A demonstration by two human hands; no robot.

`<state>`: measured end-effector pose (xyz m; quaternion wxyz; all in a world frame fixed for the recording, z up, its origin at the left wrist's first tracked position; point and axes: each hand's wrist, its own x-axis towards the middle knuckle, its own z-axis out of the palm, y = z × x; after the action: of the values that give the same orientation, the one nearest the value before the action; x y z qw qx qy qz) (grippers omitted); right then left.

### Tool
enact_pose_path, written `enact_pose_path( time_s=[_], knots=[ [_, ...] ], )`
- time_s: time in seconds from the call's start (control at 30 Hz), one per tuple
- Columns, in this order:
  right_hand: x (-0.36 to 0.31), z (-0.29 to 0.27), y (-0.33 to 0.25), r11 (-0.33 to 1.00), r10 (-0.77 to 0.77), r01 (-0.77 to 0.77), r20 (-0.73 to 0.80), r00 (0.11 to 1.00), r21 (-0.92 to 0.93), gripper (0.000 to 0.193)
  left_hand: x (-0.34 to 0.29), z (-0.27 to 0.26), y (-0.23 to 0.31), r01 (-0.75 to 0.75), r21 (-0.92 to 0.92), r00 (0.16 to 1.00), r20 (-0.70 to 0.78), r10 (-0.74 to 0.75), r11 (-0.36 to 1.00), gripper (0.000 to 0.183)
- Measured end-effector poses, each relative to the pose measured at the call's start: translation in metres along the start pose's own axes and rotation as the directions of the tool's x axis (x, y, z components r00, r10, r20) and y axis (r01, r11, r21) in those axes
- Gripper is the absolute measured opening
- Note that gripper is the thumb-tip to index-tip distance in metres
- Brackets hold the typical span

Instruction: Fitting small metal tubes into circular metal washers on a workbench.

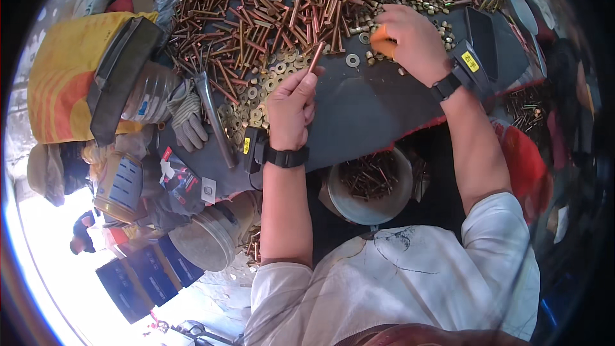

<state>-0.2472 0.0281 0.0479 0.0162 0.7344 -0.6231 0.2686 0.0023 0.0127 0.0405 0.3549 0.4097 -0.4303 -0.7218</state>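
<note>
Beginning at the left, we note a grey knitted glove (187, 118) lying beside a metal tube (218, 125) at the edge of the dark work surface (349, 115), probably set there to leave the middle free. Next come brass-toned flat washers (253, 106), spread in a low pile just beside the left wrist, where we judge they are meant to be within easy reach. Behind them lies a large heap of copper-coloured bolts (275, 13), perhaps pushed to the far side for the same reason. The left hand (291, 99) is closed, gripping a single bolt (316, 57) between thumb and forefinger; its shank stands up at a slant, which we take as a way of keeping the upper end accessible. One loose washer (352, 60) lies flat, apart from the pile. Below the near edge, a pale bucket (371, 219) contains more bolts, apparently placed close to the body as a receptacle. The right hand (410, 35), with an orange cover (383, 43) at its digits, is curled down over the small metal nuts (442, 3); its fingertips are obscured, and we cannot tell whether it grips one.
</note>
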Motion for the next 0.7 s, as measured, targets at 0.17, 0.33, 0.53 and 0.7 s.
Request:
enact_pose_path(
  time_s=[0.17, 0.33, 0.53, 0.7],
  knots=[
    [-0.011, 0.015, -0.016, 0.967, 0.035, 0.023, 0.221, 0.975, -0.255, 0.032, 0.002, 0.001, -0.002, -0.021, 0.021, 0.998, -0.067, 0.022, 1.0, 0.025],
    [-0.015, 0.029, -0.016, 0.999, -0.027, 0.026, -0.043, 0.999, -0.024, 0.031, 0.007, 0.008, -0.005, -0.048, 0.006, 0.998, -0.041, 0.049, 0.999, 0.026],
    [-0.004, 0.044, -0.032, 0.969, -0.2, 0.174, -0.144, 0.969, -0.173, 0.01, 0.003, 0.002, -0.005, -0.015, -0.004, 0.996, -0.083, 0.015, 1.0, 0.023],
    [0.001, 0.02, -0.053, 0.819, 0.39, -0.329, -0.034, 0.92, 0.47, 0.011, 0.002, 0.002, -0.007, -0.023, -0.058, 0.999, -0.043, 0.02, 0.998, 0.023]
  ],
)
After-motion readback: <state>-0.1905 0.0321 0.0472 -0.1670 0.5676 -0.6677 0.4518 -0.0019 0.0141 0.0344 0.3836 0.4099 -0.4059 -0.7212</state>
